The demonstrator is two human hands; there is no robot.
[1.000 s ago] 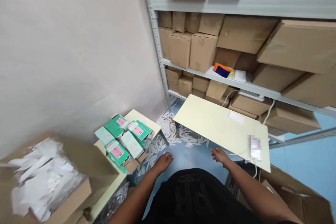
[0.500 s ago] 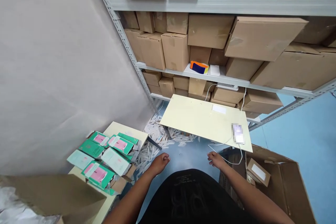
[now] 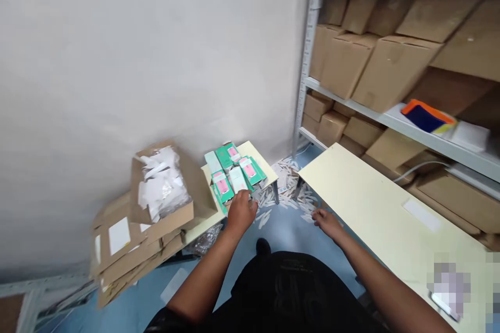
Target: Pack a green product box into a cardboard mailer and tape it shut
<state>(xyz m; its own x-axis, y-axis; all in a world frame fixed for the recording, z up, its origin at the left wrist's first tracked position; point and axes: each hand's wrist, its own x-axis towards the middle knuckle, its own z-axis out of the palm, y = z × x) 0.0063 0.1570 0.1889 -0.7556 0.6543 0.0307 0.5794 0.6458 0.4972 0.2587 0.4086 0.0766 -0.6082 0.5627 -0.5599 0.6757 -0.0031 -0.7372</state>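
The left forearm is being stretched forward and a little leftward, the wrist kept straight; the left hand (image 3: 241,213) is being held palm down with its fingers (image 3: 247,199) curled over the near edge of the green packets (image 3: 230,174); contact seems likely, but whether a packet is being gripped cannot be told. The right hand (image 3: 327,221) is being held low with the fingers loosely spread and nothing in them, just short of the near corner of the long surface (image 3: 375,208), which is running away to the right of them. The packets are lying heaped and overlapping directly ahead of the left fingertips on the small surface (image 3: 262,166), probably so that they are being kept within easy reach. Left of those fingers an open carton (image 3: 164,190) of white slips is being propped, tilted, on flattened cartons (image 3: 128,250), so its contents are being shown. Between and beyond both hands, white strips (image 3: 289,187) are lying scattered on the floor; farther right, brown boxes (image 3: 351,62) are being stored on a metal shelf (image 3: 390,119).
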